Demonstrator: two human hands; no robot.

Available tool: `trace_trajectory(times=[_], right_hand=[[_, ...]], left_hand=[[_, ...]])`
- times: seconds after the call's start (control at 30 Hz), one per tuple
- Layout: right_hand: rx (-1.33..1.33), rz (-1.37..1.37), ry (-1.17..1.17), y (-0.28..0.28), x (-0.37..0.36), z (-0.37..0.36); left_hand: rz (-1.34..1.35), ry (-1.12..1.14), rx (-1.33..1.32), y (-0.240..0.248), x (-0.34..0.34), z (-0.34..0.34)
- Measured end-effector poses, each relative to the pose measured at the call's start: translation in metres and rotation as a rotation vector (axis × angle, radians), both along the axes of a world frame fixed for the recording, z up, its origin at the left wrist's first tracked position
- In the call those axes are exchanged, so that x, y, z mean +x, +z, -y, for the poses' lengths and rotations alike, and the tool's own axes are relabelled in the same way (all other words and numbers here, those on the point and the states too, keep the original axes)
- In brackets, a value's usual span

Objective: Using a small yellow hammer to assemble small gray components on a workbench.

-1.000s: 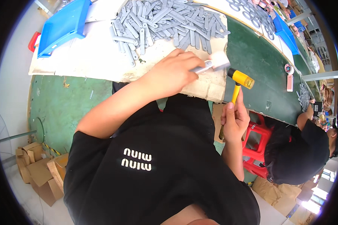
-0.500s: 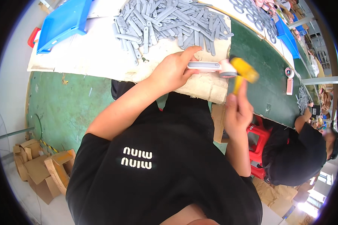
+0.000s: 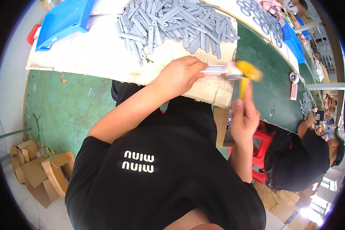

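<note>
My left hand is closed round the handle end of a pink part with a grey strip along its handle and a short round head. The part is held over the near right corner of the cardboard-covered table, its head pointing right. In my right hand is a yellow hammer, gripped by its handle below the head. The hammer's head is blurred and sits right beside the part's round end; whether they touch I cannot tell. A heap of grey strips lies beyond my left hand.
A blue tray stands at the far left. On the green table to the right lies a similar pink piece, with grey rings farther back. A co-worker sits at right near a red stool. Cardboard boxes stand at lower left.
My left hand's fingers have drawn in, and the hand now covers more of the part's handle. The part has shifted slightly right. The hammer stays beside its head, still blurred.
</note>
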State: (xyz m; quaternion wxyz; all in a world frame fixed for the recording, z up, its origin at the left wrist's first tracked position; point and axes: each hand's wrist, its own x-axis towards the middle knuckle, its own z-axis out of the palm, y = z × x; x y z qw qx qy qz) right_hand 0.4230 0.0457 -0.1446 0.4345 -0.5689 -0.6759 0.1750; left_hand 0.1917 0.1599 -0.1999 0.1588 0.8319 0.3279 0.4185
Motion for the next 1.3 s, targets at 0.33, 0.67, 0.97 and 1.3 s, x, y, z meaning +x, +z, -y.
trace_trajectory(times=[0.33, 0.67, 0.97, 1.3], right_hand=[[-0.059, 0.11, -0.064, 0.006, 0.018, -0.004], [-0.085, -0.272, -0.149, -0.006, 0.014, 0.0], [0.011, -0.134, -0.272, 0.002, 0.009, 0.002], [-0.003, -0.022, -0.197, -0.01, 0.006, -0.003]], left_hand=[[0.039, 0.018, 0.039, -0.001, 0.004, 0.0], [0.063, 0.025, 0.039, -0.001, 0.005, 0.003], [0.066, 0.011, 0.057, -0.001, 0.006, 0.002], [0.069, 0.018, 0.054, -0.001, 0.006, 0.004]])
